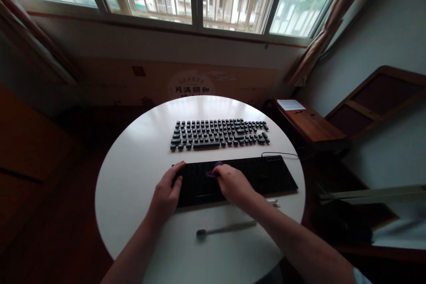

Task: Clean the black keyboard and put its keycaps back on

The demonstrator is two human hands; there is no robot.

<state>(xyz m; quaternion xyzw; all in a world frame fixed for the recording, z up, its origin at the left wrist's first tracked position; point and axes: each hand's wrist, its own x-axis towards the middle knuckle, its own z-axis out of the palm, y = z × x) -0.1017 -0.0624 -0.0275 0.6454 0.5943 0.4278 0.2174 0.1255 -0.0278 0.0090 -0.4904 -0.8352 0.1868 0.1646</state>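
A black keyboard base (262, 175) with its keycaps off lies across the white table. My left hand (169, 188) grips its left end, the thumb on top and the fingers at the far corner. My right hand (233, 182) is closed on a soft purple piece (213, 173), held against the top of the base left of its middle. Whether the piece is cloth or putty I cannot tell. Beyond the base, loose black keycaps (213, 133) stand in rows in a keyboard layout. On the near side lies a thin brush (216, 230), its right end hidden by my right forearm.
The round white table (126, 173) has its edge close on both sides. A small pale tool (275, 203) lies partly behind my right forearm. A cable (282, 154) runs off the table's right edge. A wooden chair (306, 124) with paper on it stands at the right.
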